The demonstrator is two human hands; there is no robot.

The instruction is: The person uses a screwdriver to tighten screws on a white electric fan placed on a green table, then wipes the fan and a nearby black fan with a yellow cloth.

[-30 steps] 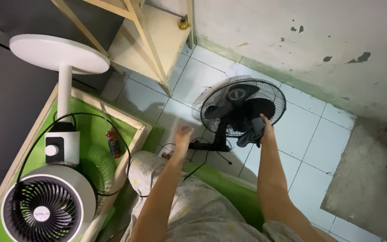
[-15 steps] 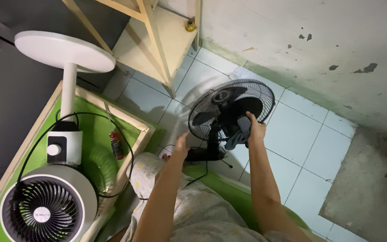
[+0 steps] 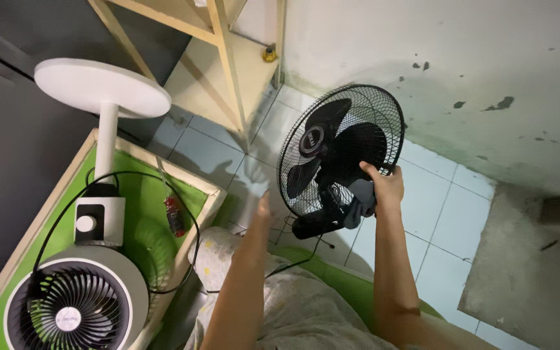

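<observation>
Gripping the back of the black fan (image 3: 339,155), my right hand (image 3: 382,186) closes around the motor housing with a grey cloth (image 3: 360,199) bunched under my palm. I hold the fan lifted and tilted over the pale floor tiles (image 3: 442,214), its wire cage facing away from the stained wall (image 3: 461,71). Where its dark neck ends is hard to make out, and the cord (image 3: 306,256) trails down behind my forearm. My left hand (image 3: 254,178) is raised beside the cage, blurred to a pale smear, so I cannot tell whether its fingers are spread or curled; it looks apart from the grille. To my left, a white fan (image 3: 76,311) lies on a green mat (image 3: 150,194), its round base (image 3: 102,87) pointing away, its lower edge cut off. A small red screwdriver (image 3: 174,214) lies by it.
</observation>
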